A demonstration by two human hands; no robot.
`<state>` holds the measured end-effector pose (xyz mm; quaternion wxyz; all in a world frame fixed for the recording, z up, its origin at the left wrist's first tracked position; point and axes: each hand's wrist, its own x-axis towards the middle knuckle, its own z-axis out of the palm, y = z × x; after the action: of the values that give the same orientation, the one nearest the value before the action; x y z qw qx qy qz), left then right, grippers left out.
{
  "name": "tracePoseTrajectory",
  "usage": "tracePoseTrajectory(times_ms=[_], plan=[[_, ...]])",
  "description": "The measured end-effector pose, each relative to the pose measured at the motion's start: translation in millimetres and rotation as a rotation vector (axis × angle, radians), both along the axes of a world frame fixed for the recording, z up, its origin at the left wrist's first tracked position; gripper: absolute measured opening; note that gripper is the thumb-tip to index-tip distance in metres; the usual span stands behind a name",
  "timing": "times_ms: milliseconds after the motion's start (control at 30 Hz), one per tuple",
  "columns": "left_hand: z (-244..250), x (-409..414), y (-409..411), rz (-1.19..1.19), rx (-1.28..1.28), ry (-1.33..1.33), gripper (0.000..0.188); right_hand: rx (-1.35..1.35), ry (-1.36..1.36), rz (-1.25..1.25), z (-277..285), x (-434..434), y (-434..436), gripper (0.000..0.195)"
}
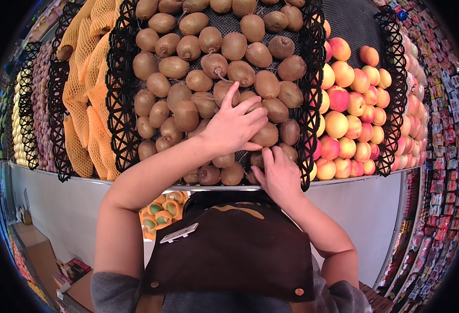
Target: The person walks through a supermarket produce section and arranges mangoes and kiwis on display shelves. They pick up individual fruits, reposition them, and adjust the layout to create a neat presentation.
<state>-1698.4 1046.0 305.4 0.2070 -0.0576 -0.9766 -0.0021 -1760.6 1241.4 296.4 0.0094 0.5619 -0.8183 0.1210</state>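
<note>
Loose brown kiwifruit (234,46) cover a dark mesh-lined display before me. My left hand (231,127) reaches across them from the left, its fingers spread and touching the fruit. One kiwifruit (264,135) shows between its fingers and thumb, and the hand rests over it without a visible grip. Lower right, close to the front rim, my right hand (280,172) has its fingers bent among the fruit. A partly hidden kiwifruit (257,159) lies by its thumb and fingertips. Whether the right hand grips it is not visible.
Black lattice dividers (125,86) flank the kiwifruit, with another divider (311,98) on the right. Peaches or nectarines (336,124) fill the right section; orange net sleeves (92,78) lie at left. The display's metal front rim (221,188) runs just before my apron (229,254).
</note>
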Motion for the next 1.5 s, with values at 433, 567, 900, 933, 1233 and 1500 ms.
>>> tracePoseTrajectory(times_ms=[433,567,900,933,1233,1500], plan=[[-9,-8,-11,-0.081,-0.059,0.111,0.058,-0.255,-0.105,0.108,-15,11,13,0.052],[-7,-9,-13,-0.081,-0.076,0.096,0.056,-0.112,-0.239,-0.104,-17,21,6,0.063],[15,-1,-13,-0.080,0.048,0.133,0.038,-0.354,-0.348,0.129,-30,11,-5,0.041],[22,8,-9,-0.116,0.079,0.103,0.036,-0.369,-0.390,0.120,-28,10,-7,0.039],[9,32,5,-0.274,-0.007,-0.205,0.041,-0.145,-0.577,0.197,-7,-15,5,0.020],[-3,27,-5,-0.247,0.034,-0.157,0.040,0.305,-0.035,0.478,20,-22,14,0.039]])
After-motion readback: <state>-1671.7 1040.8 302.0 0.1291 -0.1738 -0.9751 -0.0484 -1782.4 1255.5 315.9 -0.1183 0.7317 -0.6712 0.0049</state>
